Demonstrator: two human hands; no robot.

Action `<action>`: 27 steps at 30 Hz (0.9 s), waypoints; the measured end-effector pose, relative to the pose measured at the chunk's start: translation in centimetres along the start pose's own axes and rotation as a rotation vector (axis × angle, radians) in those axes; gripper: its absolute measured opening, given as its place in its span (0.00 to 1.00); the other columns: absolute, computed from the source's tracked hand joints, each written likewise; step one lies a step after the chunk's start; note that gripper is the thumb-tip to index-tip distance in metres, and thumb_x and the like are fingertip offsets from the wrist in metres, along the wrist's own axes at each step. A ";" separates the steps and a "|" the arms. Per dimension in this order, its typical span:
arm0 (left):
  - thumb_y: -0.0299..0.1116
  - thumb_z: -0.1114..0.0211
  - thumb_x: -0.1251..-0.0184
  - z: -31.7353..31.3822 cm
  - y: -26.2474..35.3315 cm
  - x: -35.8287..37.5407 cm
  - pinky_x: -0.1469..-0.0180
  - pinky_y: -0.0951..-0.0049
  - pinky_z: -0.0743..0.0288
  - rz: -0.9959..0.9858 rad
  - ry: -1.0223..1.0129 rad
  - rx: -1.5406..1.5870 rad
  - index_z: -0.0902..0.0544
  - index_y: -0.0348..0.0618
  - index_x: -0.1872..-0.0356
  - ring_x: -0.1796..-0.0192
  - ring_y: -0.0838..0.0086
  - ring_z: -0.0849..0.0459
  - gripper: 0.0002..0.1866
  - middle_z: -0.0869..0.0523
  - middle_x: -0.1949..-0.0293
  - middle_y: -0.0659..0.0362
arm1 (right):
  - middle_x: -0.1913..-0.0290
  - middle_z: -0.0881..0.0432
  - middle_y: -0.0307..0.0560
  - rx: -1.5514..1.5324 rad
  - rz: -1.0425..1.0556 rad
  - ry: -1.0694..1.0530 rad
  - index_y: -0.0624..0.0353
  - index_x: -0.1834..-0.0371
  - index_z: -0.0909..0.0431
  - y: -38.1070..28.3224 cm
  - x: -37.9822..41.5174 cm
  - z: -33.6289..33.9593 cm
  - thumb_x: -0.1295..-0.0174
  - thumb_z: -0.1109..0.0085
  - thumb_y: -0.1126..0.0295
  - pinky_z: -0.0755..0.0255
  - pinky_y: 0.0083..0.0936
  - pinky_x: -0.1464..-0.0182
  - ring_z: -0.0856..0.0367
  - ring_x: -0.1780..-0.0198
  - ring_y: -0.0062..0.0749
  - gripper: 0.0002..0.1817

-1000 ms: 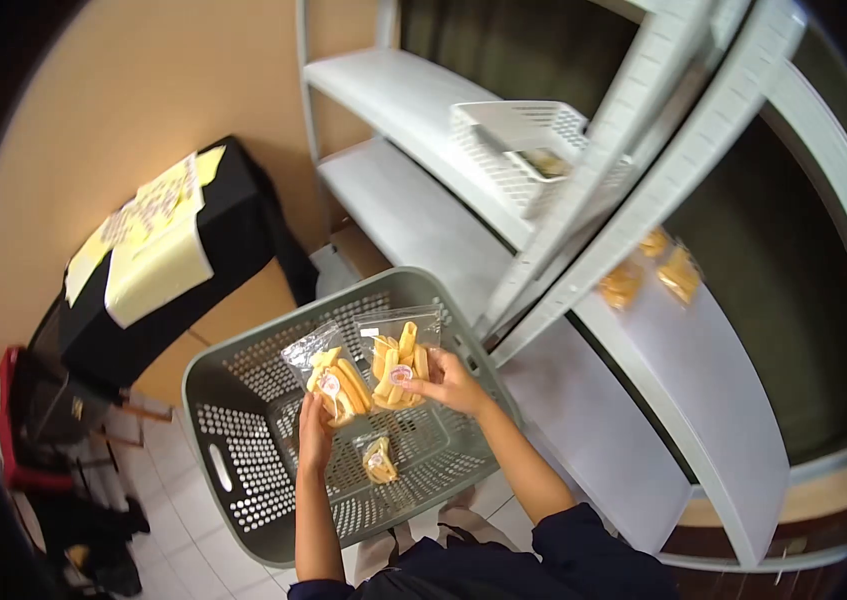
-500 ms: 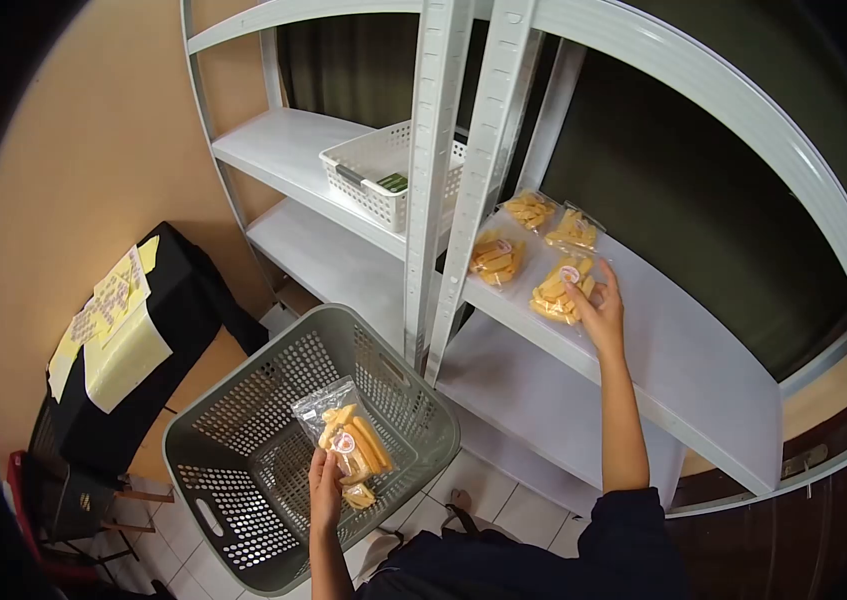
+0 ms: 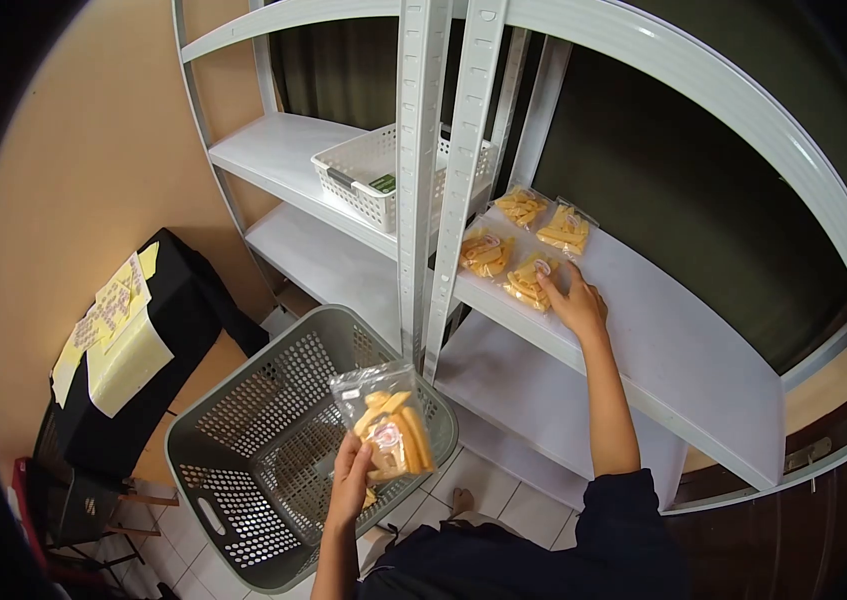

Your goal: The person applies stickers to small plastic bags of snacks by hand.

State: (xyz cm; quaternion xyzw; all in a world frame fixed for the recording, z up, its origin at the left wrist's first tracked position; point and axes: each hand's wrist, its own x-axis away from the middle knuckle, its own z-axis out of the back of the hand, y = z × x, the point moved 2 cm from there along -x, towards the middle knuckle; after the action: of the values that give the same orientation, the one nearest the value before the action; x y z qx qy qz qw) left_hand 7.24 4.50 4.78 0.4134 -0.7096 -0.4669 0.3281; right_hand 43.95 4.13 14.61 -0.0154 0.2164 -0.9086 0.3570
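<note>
Pinched in my left hand (image 3: 348, 478) is a clear bag of yellow stick-shaped snacks (image 3: 398, 435), held upright over the grey perforated basket (image 3: 213, 425). Part of another yellow pack shows low in the basket, behind my left hand. On the white shelf at the right, my right hand (image 3: 579, 300) touches the front snack bag (image 3: 527, 280) with its fingers apart. Three similar bags lie close by: one at the left (image 3: 486, 253), one at the back (image 3: 521, 207) and one at the back right (image 3: 564, 230).
A white plastic basket (image 3: 358, 190) with a green item stands on the left rack's shelf (image 3: 283, 140). Metal uprights (image 3: 418, 180) divide the two racks. At the left, yellow papers (image 3: 123, 330) lie on a black cloth (image 3: 193, 290). Lower shelves run beneath both racks.
My left hand has raised its bag up and to the right, out of the basket. The front bag on the shelf has shifted left towards the others, with my right hand following.
</note>
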 end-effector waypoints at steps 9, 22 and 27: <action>0.31 0.53 0.34 -7.6 3.4 -2.9 0.56 0.83 0.38 -0.157 -0.309 -0.071 0.35 0.37 0.52 0.62 0.85 0.33 0.12 0.30 0.65 0.64 | 0.64 0.21 0.48 -0.810 0.653 -0.382 0.63 0.44 0.38 -6.1 10.4 1.5 0.46 0.42 0.63 0.30 0.19 0.62 0.23 0.65 0.23 0.28; 0.39 0.56 0.33 -10.3 1.6 -3.0 0.47 0.65 0.35 -0.086 -0.506 -0.058 0.45 0.39 0.40 0.43 0.66 0.34 0.24 0.35 0.44 0.50 | 0.65 0.20 0.50 -0.804 0.114 0.218 0.71 0.47 0.40 12.2 -7.1 4.6 0.47 0.40 0.65 0.29 0.16 0.63 0.21 0.64 0.26 0.29; 0.45 0.57 0.34 -8.5 -0.2 -2.8 0.49 0.64 0.34 -0.039 -0.384 -0.131 0.40 0.39 0.43 0.45 0.65 0.31 0.24 0.30 0.47 0.51 | 0.59 0.23 0.61 -0.609 -0.097 0.243 0.74 0.49 0.35 18.1 -13.6 1.2 0.56 0.37 0.51 0.30 0.23 0.55 0.22 0.58 0.38 0.39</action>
State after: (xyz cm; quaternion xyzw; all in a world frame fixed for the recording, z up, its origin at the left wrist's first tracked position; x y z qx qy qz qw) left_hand 15.81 3.66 7.29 0.3081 -0.7191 -0.5886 0.2039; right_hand 65.91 0.82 10.09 -0.0230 0.5181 -0.8132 0.2640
